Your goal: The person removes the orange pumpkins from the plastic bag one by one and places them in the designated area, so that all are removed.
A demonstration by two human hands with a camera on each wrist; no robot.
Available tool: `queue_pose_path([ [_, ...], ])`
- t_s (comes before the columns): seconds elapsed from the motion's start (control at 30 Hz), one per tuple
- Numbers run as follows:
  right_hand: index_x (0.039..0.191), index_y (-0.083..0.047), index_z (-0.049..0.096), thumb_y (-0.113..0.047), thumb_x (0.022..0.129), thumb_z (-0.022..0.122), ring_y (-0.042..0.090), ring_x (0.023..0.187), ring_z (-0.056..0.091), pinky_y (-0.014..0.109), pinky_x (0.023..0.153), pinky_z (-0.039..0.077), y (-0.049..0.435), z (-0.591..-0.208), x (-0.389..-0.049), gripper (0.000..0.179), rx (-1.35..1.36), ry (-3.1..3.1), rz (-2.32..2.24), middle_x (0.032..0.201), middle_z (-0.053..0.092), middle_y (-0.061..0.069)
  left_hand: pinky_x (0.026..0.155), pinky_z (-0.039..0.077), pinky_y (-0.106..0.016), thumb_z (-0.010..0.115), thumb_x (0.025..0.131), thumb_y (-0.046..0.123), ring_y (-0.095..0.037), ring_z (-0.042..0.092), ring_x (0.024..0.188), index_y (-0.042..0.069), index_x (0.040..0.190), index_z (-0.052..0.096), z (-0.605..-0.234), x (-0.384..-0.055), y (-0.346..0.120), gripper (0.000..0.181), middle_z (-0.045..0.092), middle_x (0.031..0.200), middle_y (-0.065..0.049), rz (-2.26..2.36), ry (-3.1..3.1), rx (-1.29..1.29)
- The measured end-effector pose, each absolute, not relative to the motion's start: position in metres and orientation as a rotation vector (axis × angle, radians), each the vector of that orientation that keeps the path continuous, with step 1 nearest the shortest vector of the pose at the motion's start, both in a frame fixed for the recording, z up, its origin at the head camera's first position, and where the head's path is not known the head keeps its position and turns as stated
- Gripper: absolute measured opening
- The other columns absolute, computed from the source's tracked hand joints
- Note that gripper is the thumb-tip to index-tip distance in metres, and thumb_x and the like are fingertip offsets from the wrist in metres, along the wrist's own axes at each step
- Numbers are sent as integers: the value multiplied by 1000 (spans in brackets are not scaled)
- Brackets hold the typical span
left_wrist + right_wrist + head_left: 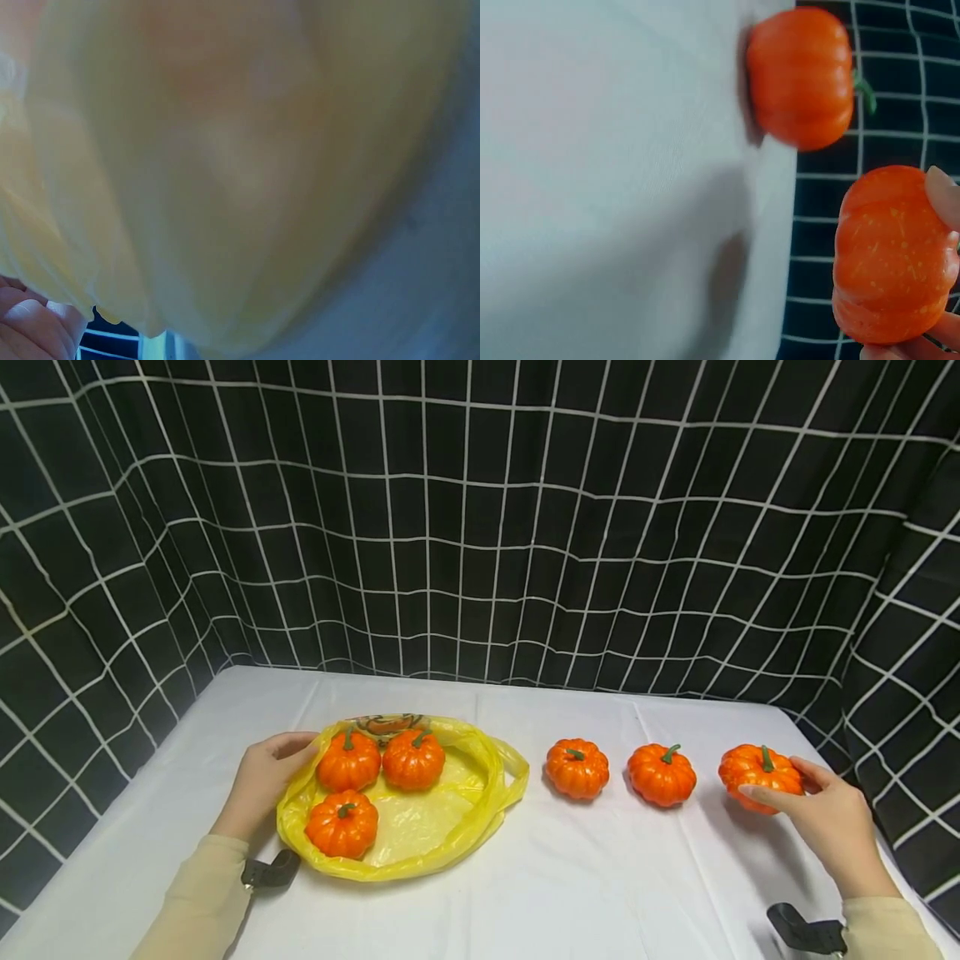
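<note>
My left hand (262, 777) grips the left rim of a yellow plastic bag (420, 860), which lies with its mouth spread wide. Inside its left half sit three small orange pumpkins with green stems, one of them the front pumpkin (342, 827). The bag's yellow film (225, 187) fills most of the left wrist view, with part of the hand (37, 330) at its lower left edge. At the far right, my right hand (832, 818) holds an orange pumpkin (753, 772) between thumb and fingers, raised over the table with its shadow below. In the right wrist view this pumpkin (892, 262) shows pale flecks.
Two more pumpkins stand on the white tablecloth (585, 885) between bag and right hand: a nearer-to-bag pumpkin (577, 768) and a middle pumpkin (662, 774). A loose bag handle (517, 772) reaches toward them. A black curtain with white grid lines (495, 527) surrounds the table's back and sides.
</note>
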State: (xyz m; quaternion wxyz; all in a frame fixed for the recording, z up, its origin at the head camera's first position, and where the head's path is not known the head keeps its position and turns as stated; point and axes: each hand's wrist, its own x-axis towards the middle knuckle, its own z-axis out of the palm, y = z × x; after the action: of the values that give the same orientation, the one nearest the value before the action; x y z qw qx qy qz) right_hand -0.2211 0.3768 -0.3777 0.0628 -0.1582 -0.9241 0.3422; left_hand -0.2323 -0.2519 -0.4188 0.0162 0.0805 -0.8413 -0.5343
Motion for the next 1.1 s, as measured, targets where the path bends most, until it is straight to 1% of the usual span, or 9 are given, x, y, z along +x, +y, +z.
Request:
queue_pose_path([
  [0.07,152,8,28,-48,89,70,51,132,37,63,105,39,381,-379,-225,94,-484,-2800,1045,148,35,40,116,39,-48,56,101,32,-34,44,139,4,136,58,-419,-232,-252,46,55,143,-21,-1658,-2616,248],
  [0.1,152,8,26,-49,89,68,52,134,35,67,108,34,383,-380,-227,95,-498,-2807,1058,150,32,40,116,39,-48,56,100,33,-34,44,139,4,136,58,-419,-232,-252,46,55,143,-20,-1656,-2615,247],
  [0.2,153,7,23,-51,89,67,54,138,30,68,111,30,389,-383,-234,97,-540,-2820,1077,153,27,39,116,39,-48,57,100,33,-34,44,139,4,136,58,-419,-233,-253,46,55,143,-20,-1653,-2614,244],
  [0.27,153,8,24,-53,89,67,54,139,28,67,112,29,392,-387,-238,98,-559,-2828,1077,153,27,39,116,40,-48,57,100,33,-34,44,139,4,136,58,-420,-233,-253,46,55,144,-20,-1658,-2612,245],
  [0.63,149,14,25,-46,90,68,53,138,29,65,114,29,398,-400,-249,94,-547,-2837,1090,150,28,42,114,42,-47,57,100,34,-34,47,137,3,136,58,-422,-234,-253,46,57,141,-20,-1649,-2613,222],
  [0.9,152,10,22,-50,90,67,53,141,25,65,116,26,398,-402,-255,97,-598,-2876,1100,153,23,40,108,46,-38,57,100,33,-31,52,133,3,134,60,-423,-234,-253,45,60,138,-20,-1586,-2621,192],
  [1.1,151,12,20,-49,91,66,54,140,26,65,116,27,398,-405,-259,98,-597,-2892,1096,152,23,41,110,45,-40,57,100,32,-32,51,133,3,134,60,-422,-234,-252,45,60,139,-20,-1587,-2623,194],
])
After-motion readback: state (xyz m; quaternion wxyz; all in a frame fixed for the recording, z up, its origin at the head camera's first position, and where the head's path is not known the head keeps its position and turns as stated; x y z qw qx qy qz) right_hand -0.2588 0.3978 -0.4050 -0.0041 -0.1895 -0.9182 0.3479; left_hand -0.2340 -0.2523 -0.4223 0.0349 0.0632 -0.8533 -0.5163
